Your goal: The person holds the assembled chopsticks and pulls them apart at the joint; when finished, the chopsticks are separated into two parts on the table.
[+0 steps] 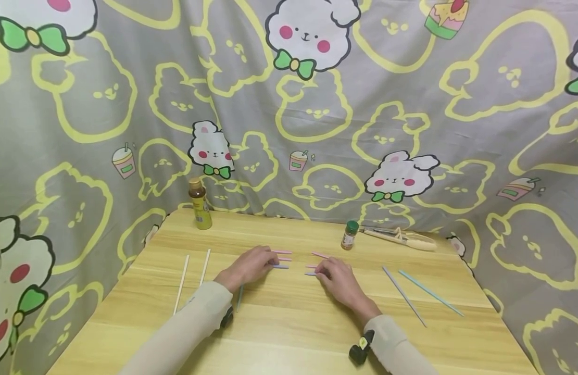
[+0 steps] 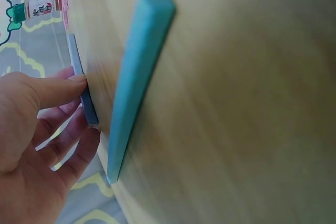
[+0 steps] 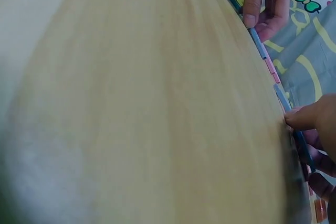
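In the head view my left hand [image 1: 253,266] is at the left-middle of the table, over the ends of two pink sticks [image 1: 283,252] and a blue stick [image 1: 281,267]. Its thumb and fingers pinch the blue stick [image 2: 84,85] in the left wrist view. Facing it across a small gap, my right hand [image 1: 340,281] covers part of two more pink sticks [image 1: 319,254] and another blue stick [image 1: 310,274]. Thumb and fingers of that hand pinch this blue stick [image 3: 300,142]. A teal stick [image 2: 139,77] lies close by my left wrist.
Two white sticks [image 1: 181,284] lie to the left. On the right are a purple stick [image 1: 403,296] and a light blue stick [image 1: 430,292]. Along the back stand a bottle [image 1: 202,212] and a green-capped jar [image 1: 348,237], with tongs [image 1: 401,238] beside it. A patterned curtain [image 1: 251,114] hangs behind.
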`<state>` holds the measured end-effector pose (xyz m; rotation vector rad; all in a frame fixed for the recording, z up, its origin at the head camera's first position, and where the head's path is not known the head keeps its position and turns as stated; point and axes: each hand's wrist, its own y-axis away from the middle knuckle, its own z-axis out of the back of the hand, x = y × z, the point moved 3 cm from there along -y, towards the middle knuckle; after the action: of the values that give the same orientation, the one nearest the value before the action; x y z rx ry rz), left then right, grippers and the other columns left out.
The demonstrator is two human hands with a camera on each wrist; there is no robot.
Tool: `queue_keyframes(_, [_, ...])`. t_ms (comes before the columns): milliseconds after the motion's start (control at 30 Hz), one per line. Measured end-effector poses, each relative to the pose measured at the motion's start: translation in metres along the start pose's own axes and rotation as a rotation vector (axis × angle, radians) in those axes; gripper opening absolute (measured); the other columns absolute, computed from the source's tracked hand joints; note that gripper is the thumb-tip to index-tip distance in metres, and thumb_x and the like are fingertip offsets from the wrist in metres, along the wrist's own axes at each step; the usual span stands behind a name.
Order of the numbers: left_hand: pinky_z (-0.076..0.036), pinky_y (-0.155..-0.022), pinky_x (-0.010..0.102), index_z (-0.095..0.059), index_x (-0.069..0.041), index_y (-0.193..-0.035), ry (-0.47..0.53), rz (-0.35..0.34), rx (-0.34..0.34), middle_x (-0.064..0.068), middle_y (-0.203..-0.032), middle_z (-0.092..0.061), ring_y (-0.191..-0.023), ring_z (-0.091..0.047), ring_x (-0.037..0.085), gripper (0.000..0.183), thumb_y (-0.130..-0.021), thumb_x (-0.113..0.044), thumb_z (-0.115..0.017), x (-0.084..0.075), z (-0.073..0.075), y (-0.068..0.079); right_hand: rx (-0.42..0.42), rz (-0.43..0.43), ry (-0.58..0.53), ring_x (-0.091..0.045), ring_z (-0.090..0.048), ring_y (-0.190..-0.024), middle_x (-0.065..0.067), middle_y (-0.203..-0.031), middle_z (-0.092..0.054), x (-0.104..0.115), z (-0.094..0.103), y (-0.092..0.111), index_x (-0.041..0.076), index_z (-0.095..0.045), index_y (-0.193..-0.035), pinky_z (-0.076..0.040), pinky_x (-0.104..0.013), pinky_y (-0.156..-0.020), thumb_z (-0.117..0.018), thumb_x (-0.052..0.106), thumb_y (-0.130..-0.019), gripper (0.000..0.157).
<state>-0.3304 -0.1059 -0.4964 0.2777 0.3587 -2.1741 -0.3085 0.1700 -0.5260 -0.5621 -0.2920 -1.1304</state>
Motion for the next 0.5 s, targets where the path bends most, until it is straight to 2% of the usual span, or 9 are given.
queue_keyframes(167, [-0.060,-0.089,0.040,-0.081,-0.012,-0.112,0.003,-0.002,-0.004,0.000,-0.105,-0.073,-0.096,-0.068,0.018,0.012,-0.102,-0.007,-0.076,0.000,0.000,0.000,-0.028,-0.003,-0.018,-0.017,-0.066,-0.098,0.006,-0.100,-0.072,-0.005,0.006,-0.005,0.018,-0.079,-0.103,-0.054,-0.049,-0.094,-0.080,0.017,-0.100,0.003])
queue_keyframes(267, [-0.061,-0.091,0.040,-0.081,-0.012,-0.112,0.010,-0.006,-0.006,0.000,-0.105,-0.074,-0.098,-0.069,0.019,0.012,-0.102,-0.007,-0.076,0.001,0.000,0.000,-0.061,-0.039,-0.054,-0.017,-0.065,-0.095,0.000,-0.102,-0.072,-0.011,0.013,-0.012,0.011,-0.079,-0.109,-0.057,-0.044,-0.088,-0.078,0.013,-0.102,0.008])
queue_keyframes(400, [-0.061,-0.092,0.041,-0.081,-0.012,-0.112,0.014,0.001,-0.005,0.001,-0.106,-0.074,-0.099,-0.069,0.021,0.012,-0.103,-0.006,-0.075,0.001,0.000,0.000,-0.071,-0.076,-0.066,-0.021,-0.065,-0.095,-0.007,-0.106,-0.071,-0.022,0.018,-0.022,0.005,-0.078,-0.117,-0.057,-0.045,-0.086,-0.075,0.010,-0.103,0.015])
queue_keyframes(500, [-0.061,-0.095,0.042,-0.081,-0.012,-0.113,0.008,0.009,0.003,0.002,-0.108,-0.075,-0.103,-0.070,0.022,0.013,-0.103,-0.007,-0.074,0.000,0.000,-0.001,-0.053,-0.100,-0.041,-0.023,-0.066,-0.096,-0.008,-0.108,-0.071,-0.031,0.017,-0.027,0.005,-0.078,-0.119,-0.058,-0.047,-0.087,-0.075,0.010,-0.104,0.016])
